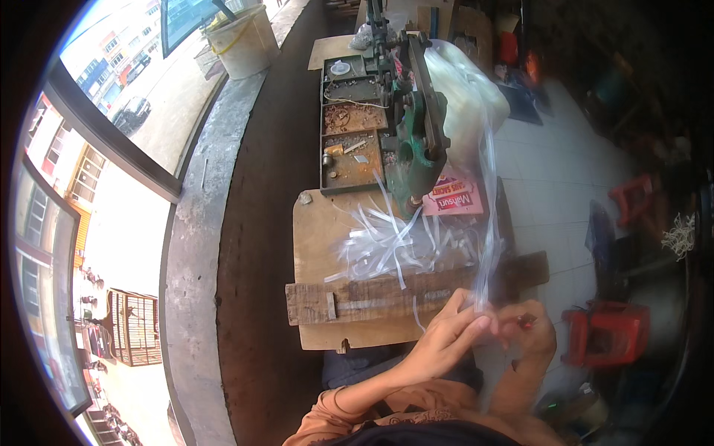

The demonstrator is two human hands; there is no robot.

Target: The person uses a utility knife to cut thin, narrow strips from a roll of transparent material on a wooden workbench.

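Note:
My left hand point(450, 331) is closed around the lower part of a bundle of clear plastic strips point(489, 201), just past the bench's near right edge. The strips run up from the fingers toward a large translucent plastic bag point(468, 97) at the far right. Close beside it, my right hand point(534, 331) is curled and somewhat blurred, with a small red and dark thing showing at its fingers. What that thing is, I cannot make out. On the bench in front lies a loose pile of cut clear strips point(394, 241).
A green cast-metal machine point(416, 149) stands over the wooden bench point(316, 253). Left of it, a compartment tray point(349, 160) holds small parts and scraps. A thick plank point(372, 299) crosses the near side. Red stools point(606, 334) stand on the tiled floor, right.

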